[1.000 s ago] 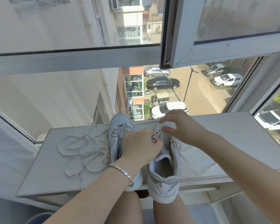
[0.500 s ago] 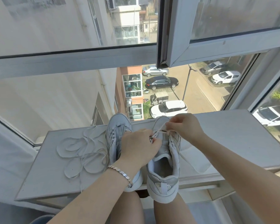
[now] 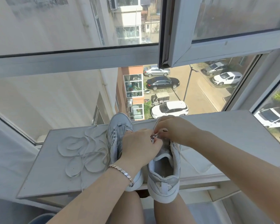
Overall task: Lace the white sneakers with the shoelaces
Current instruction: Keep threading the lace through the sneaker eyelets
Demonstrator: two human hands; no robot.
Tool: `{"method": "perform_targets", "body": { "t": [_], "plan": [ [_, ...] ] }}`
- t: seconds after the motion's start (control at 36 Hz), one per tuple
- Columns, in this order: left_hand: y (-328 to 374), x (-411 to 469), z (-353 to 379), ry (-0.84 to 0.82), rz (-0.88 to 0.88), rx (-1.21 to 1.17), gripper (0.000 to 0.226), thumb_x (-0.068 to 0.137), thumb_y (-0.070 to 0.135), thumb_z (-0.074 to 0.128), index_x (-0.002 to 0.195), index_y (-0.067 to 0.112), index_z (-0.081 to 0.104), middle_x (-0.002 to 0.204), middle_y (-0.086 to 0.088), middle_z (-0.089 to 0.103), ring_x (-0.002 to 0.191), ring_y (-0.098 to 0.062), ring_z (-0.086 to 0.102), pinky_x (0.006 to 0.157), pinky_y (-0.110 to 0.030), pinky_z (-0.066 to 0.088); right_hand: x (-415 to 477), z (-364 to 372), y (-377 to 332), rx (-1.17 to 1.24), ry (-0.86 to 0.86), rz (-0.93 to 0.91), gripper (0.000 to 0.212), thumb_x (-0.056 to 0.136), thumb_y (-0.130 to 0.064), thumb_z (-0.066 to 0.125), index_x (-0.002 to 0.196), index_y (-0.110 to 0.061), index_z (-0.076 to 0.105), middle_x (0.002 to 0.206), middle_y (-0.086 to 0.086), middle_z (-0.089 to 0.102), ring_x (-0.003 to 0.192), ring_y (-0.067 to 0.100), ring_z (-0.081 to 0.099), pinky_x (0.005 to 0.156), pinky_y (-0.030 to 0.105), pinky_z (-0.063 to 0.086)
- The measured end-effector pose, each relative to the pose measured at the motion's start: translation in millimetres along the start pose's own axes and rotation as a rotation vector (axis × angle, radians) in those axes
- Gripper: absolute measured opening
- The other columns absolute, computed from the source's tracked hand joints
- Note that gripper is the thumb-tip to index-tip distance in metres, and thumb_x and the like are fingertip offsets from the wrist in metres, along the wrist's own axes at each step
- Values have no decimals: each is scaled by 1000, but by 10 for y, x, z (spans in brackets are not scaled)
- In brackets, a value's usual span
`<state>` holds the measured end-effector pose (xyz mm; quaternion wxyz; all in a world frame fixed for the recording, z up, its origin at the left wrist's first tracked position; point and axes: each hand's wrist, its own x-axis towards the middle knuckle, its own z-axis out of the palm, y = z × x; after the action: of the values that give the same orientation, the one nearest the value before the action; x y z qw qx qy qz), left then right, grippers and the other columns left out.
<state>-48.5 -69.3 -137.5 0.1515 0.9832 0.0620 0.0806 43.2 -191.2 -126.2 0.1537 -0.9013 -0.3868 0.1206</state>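
— Where's the shoelace?

— The shoelace (image 3: 154, 136) sits right between your two hands, over the eyelet rows of the right-hand sneaker (image 3: 164, 173). Your left hand (image 3: 141, 146) comes in from the left with its fingers (image 3: 157, 142) curled and pinching the shoelace. Your right hand (image 3: 176, 130) reaches over the toe, and its fingers (image 3: 166, 135) pinch the same shoelace from the other side. The fingertips of both hands almost meet.

— Is either hand free?

— No. Both are closed on the shoelace. One strand trails off the sneaker's right flank and runs down across the counter (image 3: 233, 135).

— And the shoes?

— Both white sneakers lie side by side on the counter, toes towards the window and heels towards you. The right-hand one's heel juts past the near edge, above your thigh (image 3: 168, 210). Its opening faces up at you. The left-hand sneaker (image 3: 116, 136) lies just beside it, partly under your left wrist, and I can't tell whether anything is threaded through its eyelets.

— Where's the other lace?

— A spare shoelace (image 3: 82, 151) lies in loose loops on the counter, left of the left-hand sneaker and well clear of your fingers. You wear a bracelet (image 3: 123, 172) on your left wrist.
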Motion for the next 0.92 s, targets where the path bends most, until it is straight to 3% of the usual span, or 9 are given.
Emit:
{"method": "perform_targets", "body": {
  "t": [0.17,0.31,0.44,0.64,0.75,0.83,0.92],
  "plan": [
    [15,-11,-18,-3,-14,2,54,73,42,22,94,21,67,90,3,66,78,-19,55,71,-26,26,-42,45,69,128,145,-35,13,86,-15,65,94,-15,75,100,-2,68,93,15,61,83,26,44],
    [56,2,-32,-29,-40,35,58,71,45,20,98,23,67,96,4,66,75,-17,48,72,-26,24,-49,82,99,324,188,88,13,84,-10,66,91,-13,76,92,0,74,88,14,65,81,20,46],
    [85,26,-33,-20,-71,4,55,71,43,21,92,21,67,84,2,65,74,-17,54,70,-27,31,-38,194,80,552,302,226,8,78,-5,70,81,-8,77,83,7,74,84,22,68,83,35,53],
    [64,22,-24,-37,-76,14,50,81,42,24,92,20,67,87,1,66,75,-18,53,72,-26,28,-42,349,-16,648,409,345,9,80,-8,68,83,-8,77,89,5,73,87,15,66,85,30,52],
    [75,43,-95,-130,-84,-21,33,87,38,40,101,24,66,100,4,66,86,-17,54,75,-26,31,-104,351,-12,617,379,282,13,85,-8,64,90,-7,76,96,4,73,86,11,64,78,15,46],
    [54,125,-177,-256,-91,-139,23,83,37,51,106,35,57,104,13,62,93,-11,55,77,-25,40,-100,319,17,581,315,270,15,88,-10,61,93,-9,75,95,4,73,82,11,63,73,15,46],
    [17,221,-201,-349,-70,-176,20,79,37,57,99,35,55,101,16,58,92,-9,55,76,-25,44,-100,306,33,579,308,272,13,86,-11,64,88,-12,76,92,2,74,77,8,62,66,7,43]
  ]
}}
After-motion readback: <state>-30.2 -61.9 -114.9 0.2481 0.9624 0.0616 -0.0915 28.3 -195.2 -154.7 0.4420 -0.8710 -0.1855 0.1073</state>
